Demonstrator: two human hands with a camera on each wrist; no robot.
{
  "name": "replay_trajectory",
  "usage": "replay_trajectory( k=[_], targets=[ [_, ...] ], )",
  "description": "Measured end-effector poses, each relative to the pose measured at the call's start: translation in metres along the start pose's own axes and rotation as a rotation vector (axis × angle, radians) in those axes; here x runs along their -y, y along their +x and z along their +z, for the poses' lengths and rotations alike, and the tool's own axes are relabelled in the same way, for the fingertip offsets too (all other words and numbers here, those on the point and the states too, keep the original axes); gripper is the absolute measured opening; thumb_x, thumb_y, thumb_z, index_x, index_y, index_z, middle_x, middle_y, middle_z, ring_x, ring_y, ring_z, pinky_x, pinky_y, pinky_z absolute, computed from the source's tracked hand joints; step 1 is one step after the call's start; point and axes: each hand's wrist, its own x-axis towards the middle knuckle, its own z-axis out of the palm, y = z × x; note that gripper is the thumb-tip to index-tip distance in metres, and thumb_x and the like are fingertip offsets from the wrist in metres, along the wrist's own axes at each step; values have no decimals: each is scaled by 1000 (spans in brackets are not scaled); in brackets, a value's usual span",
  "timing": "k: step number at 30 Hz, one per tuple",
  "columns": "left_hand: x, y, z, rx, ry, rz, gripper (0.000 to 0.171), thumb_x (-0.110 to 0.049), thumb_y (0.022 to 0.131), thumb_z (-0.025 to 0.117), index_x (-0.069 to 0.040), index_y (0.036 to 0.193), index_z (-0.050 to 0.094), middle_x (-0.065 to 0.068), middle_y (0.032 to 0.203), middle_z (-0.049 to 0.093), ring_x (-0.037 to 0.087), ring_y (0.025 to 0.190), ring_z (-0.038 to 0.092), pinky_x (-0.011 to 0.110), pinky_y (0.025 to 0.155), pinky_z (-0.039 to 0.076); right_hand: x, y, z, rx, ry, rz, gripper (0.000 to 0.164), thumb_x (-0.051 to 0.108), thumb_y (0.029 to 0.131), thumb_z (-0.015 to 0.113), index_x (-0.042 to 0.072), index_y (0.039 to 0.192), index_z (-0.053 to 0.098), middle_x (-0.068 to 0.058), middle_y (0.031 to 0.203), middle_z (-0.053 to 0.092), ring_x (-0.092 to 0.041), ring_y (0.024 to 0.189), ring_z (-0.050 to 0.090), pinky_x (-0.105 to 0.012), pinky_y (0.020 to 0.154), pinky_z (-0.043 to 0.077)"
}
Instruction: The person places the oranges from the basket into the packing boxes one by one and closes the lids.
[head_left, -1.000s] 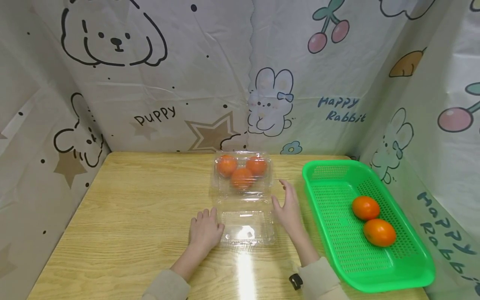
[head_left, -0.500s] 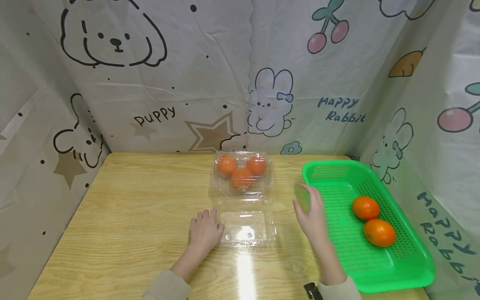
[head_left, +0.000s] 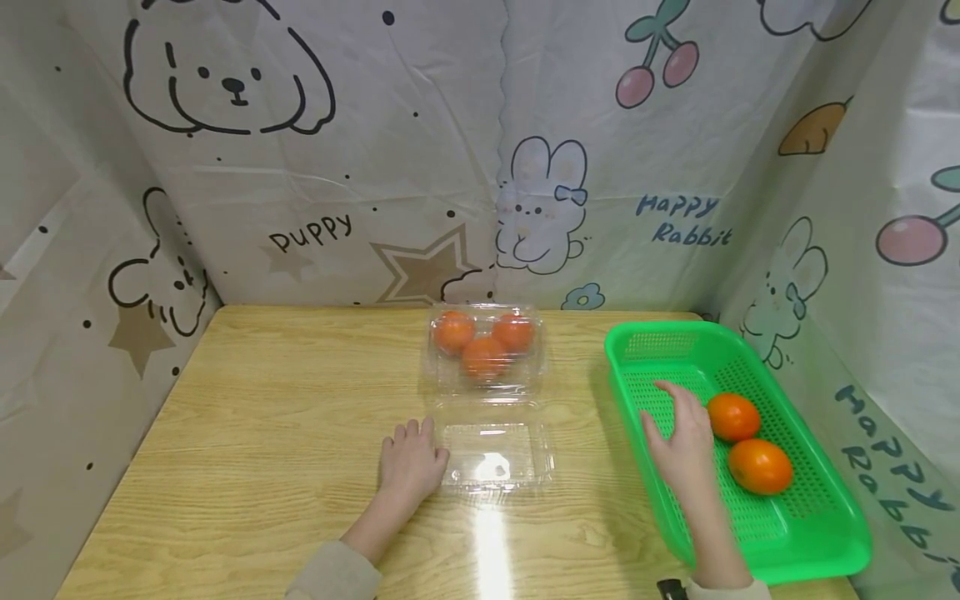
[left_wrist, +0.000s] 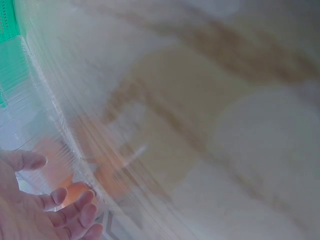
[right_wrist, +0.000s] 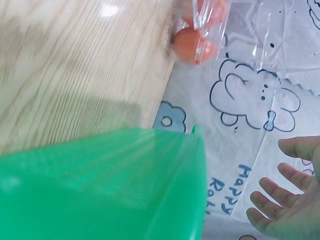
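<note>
A clear plastic clamshell box [head_left: 491, 454] lies unfolded on the table. Its far half contains three orange fruits [head_left: 485, 358], seen through clear plastic. My left hand [head_left: 411, 460] rests at the left edge of the near half; in the left wrist view its fingers [left_wrist: 75, 212] are loosely bent around nothing. Over the left part of the green basket [head_left: 667, 508] hovers my right hand [head_left: 684, 446], thumb and fingers spread, holding nothing. Just right of it in the basket sit two shiny orange fruits, a farther one [head_left: 735, 417] and a nearer one [head_left: 761, 467].
The wooden table [head_left: 285, 408] ends at a printed cloth backdrop [head_left: 420, 167], which also hangs along both sides. The basket's raised rim [head_left: 626, 408] stands between the box and the fruits in the basket.
My right hand has moved rightward from beside the plastic box, across the basket rim, to over the basket. The left hand, the box and the fruits stay where they were.
</note>
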Motion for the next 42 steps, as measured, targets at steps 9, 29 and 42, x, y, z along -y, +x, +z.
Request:
replay_trajectory(
  k=[9, 29, 42],
  targets=[
    [0, 0, 0, -3, 2, 1, 44, -31, 83, 50, -3, 117, 50, 17, 101, 55, 32, 91, 50, 47, 75, 41, -20, 1, -25, 114, -174, 110, 49, 6, 81, 65, -1, 125, 44, -27, 123, 44, -46, 112, 38, -63, 85, 29],
    [0, 0, 0, 0, -5, -3, 43, -30, 83, 50, -3, 116, 50, 17, 103, 55, 32, 93, 49, 47, 75, 41, -82, -10, -50, 254, -304, 210, 64, 10, 76, 68, -7, 129, 35, -36, 124, 35, -56, 106, 33, -68, 79, 28],
    [0, 0, -1, 8, -11, -7, 43, -30, 84, 50, -2, 116, 50, 17, 103, 54, 32, 92, 49, 46, 73, 41, -119, -18, -57, 315, -357, 271, 72, 10, 74, 67, -8, 132, 28, -40, 126, 27, -58, 108, 28, -70, 81, 25]
  ],
)
